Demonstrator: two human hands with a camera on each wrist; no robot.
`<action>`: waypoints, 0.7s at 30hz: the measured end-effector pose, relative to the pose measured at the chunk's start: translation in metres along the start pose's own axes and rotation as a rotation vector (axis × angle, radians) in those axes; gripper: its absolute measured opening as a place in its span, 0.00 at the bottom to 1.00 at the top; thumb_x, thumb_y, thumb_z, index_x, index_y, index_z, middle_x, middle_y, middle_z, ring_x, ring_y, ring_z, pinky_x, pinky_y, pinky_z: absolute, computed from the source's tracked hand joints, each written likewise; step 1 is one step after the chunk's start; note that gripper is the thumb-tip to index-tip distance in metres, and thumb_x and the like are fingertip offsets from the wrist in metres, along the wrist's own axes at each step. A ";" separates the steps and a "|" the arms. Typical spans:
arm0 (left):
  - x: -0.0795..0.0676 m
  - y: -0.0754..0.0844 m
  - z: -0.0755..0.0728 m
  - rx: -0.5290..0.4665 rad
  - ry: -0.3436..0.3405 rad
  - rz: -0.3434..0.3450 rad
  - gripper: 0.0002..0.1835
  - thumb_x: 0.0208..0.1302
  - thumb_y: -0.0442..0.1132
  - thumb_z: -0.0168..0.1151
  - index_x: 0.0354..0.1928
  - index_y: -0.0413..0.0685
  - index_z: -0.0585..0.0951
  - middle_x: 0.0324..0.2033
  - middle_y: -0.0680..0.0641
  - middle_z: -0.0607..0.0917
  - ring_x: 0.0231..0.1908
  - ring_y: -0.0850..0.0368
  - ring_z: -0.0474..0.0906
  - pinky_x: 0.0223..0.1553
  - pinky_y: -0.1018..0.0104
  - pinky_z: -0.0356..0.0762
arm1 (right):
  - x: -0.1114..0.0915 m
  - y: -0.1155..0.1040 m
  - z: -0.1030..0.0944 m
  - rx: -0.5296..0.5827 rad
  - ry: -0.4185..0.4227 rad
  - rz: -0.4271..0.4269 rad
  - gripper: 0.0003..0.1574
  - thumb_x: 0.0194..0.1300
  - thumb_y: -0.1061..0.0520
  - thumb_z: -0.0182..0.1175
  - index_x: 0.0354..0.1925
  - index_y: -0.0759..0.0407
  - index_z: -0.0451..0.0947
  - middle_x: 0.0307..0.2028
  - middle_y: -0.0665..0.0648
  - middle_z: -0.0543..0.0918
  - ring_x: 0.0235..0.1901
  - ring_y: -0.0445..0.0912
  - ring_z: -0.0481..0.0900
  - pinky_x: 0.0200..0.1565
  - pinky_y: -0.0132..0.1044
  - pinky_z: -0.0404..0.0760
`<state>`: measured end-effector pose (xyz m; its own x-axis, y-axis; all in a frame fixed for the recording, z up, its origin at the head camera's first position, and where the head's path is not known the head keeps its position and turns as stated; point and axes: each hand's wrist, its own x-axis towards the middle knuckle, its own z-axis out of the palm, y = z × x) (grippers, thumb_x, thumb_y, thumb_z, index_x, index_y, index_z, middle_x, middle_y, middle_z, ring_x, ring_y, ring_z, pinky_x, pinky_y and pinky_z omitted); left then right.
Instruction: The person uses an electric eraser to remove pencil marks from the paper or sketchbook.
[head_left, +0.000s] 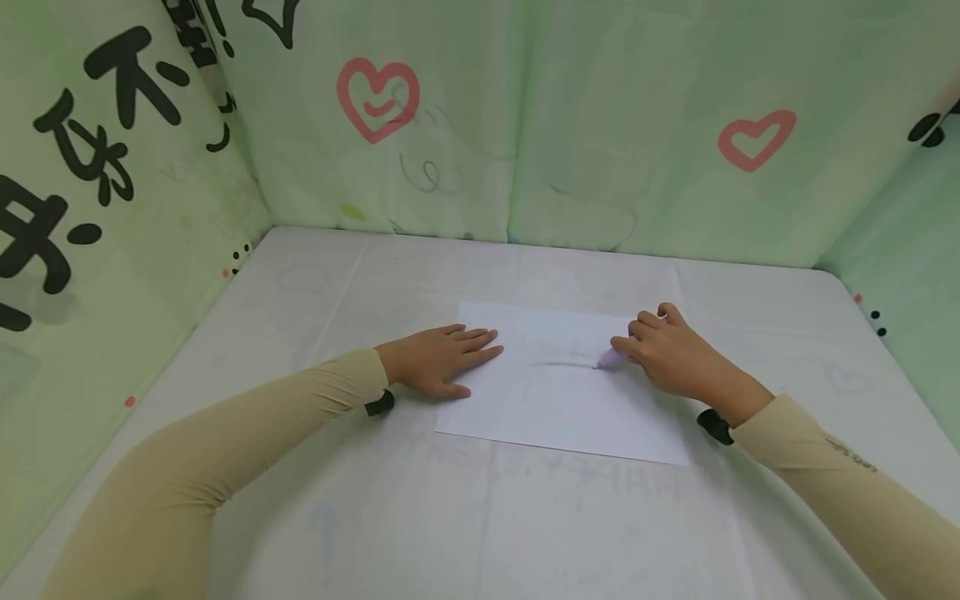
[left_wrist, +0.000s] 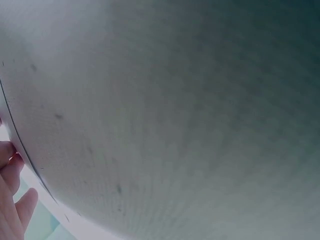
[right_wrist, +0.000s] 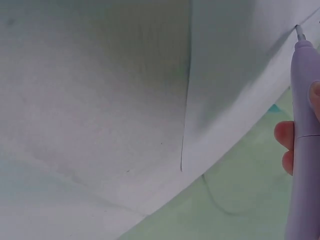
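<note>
A white sheet of paper [head_left: 525, 417] lies on the table in the head view, with a faint grey line across its middle. On the sheet's left edge rests my left hand [head_left: 442, 360], palm down with fingers spread; in the left wrist view only a few fingers [left_wrist: 11, 192] show at the lower left. My right hand [head_left: 667, 354], over the right part of the sheet, grips a lilac pen [head_left: 611, 359]. In the right wrist view the pen [right_wrist: 305, 115] has a thick barrel and a narrow grey tip, which meets the paper at the line's end.
A white cloth [head_left: 420, 517] with faint stains covers the table. Pale green curtains [head_left: 615, 167] with red hearts and black lettering stand behind it and at both sides. Dark wrist devices [head_left: 716, 426] sit under both wrists.
</note>
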<state>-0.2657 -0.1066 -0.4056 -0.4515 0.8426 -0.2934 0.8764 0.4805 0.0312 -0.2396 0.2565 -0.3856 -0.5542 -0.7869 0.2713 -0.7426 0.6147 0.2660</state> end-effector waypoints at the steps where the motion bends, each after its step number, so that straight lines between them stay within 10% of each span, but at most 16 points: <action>1: 0.000 0.000 -0.001 -0.002 0.000 0.000 0.40 0.69 0.59 0.42 0.74 0.50 0.44 0.74 0.45 0.45 0.74 0.52 0.43 0.74 0.54 0.43 | 0.000 0.000 0.000 -0.002 0.001 0.004 0.16 0.47 0.67 0.69 0.35 0.56 0.77 0.26 0.58 0.77 0.31 0.51 0.71 0.42 0.51 0.66; 21: -0.001 0.001 -0.002 -0.010 -0.004 0.003 0.40 0.69 0.59 0.43 0.74 0.50 0.45 0.74 0.44 0.46 0.74 0.51 0.43 0.74 0.53 0.43 | 0.002 -0.002 0.001 -0.004 -0.010 0.001 0.15 0.47 0.66 0.69 0.35 0.56 0.78 0.27 0.57 0.77 0.31 0.51 0.72 0.42 0.50 0.66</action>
<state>-0.2643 -0.1067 -0.4032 -0.4480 0.8432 -0.2971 0.8762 0.4801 0.0413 -0.2397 0.2537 -0.3865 -0.5590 -0.7867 0.2620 -0.7406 0.6158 0.2690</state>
